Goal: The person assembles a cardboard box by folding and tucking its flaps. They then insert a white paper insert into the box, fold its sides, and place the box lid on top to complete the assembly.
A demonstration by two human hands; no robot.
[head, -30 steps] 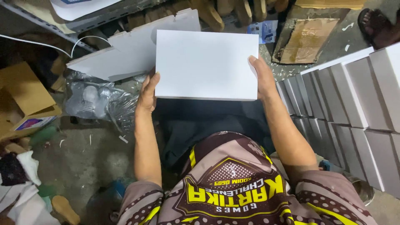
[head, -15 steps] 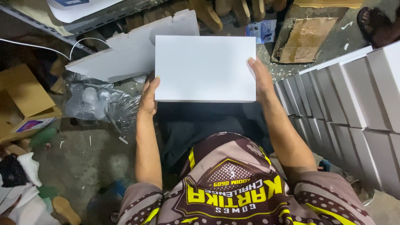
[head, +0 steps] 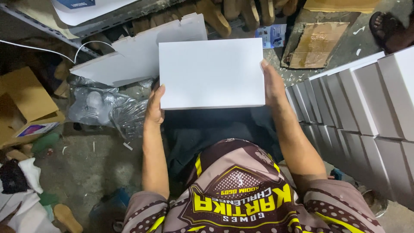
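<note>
A flat white box [head: 211, 73] is held level above the lap — the left hand [head: 154, 108] clasps its left edge, the right hand [head: 272, 84] its right edge, fingers closed against the sides. Below lies a grey concrete floor [head: 86, 164], littered. Left: crumpled clear plastic [head: 103, 110] and brown cardboard [head: 23, 101]. Right — rows of stacked white boxes [head: 362, 108]. Far: white sheets [head: 138, 51].

Matt smooth white cardboard box [head: 211, 73], rough concrete floor [head: 86, 164]
</note>
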